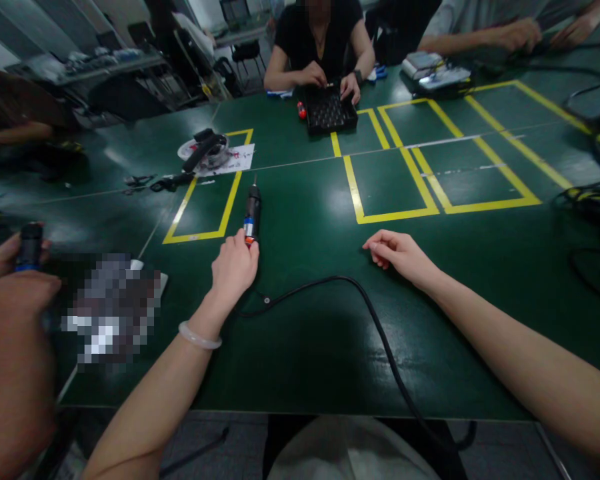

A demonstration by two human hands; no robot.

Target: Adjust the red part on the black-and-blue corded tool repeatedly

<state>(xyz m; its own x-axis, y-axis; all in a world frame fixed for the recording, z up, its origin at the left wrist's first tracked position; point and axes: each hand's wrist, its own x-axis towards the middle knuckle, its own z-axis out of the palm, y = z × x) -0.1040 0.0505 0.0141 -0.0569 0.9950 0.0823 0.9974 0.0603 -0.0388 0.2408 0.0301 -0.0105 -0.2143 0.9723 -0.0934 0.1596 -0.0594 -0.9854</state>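
Observation:
My left hand (236, 265) is closed around the rear end of an electric screwdriver (253, 213), black with a blue band and an orange part near my fingers. Its thin bit points away from me across the green table (300, 347). A black cable (365, 293) curves over the table from near my left hand and runs down over the front edge. To the right, my right hand (397, 252) rests at the table with its fingers curled loosely inward. Nothing shows between those fingers. A small ring-like piece (267, 301) lies beside the cable.
Yellow tape rectangles (397, 217) mark the table. Opposite, a person's hands work at a black tray (333, 117) of small parts. At left, a co-worker's hands hold another dark tool (30, 247). A tape roll-like bundle (205, 152) lies on paper; cables (595, 227) pile up at right.

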